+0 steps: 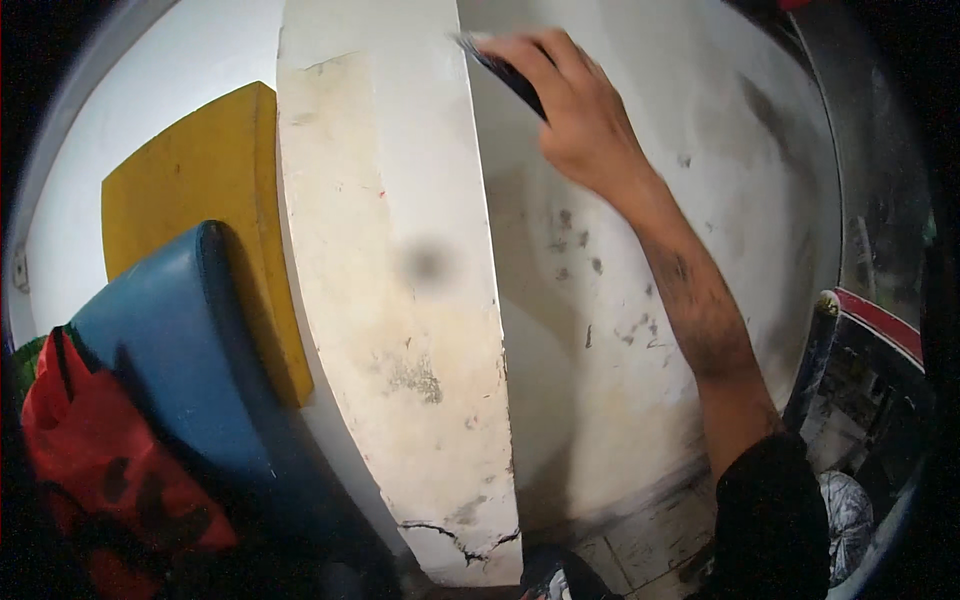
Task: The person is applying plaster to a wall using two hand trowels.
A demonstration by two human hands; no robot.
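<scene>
floor [640, 545]: pale, paint-stained, only a patch visible at the bottom, right of the white pillar [390, 280]. Pillar foot stands straight on it, cracked at the base. Right of the pillar: a dark shoe toe [550, 580] just beside its foot, further right a crumpled grey-white bag [845, 520]. A dark pole with a paint-smeared tip [812, 360] rises from the floor area above that bag; its foot is hidden.
</scene>
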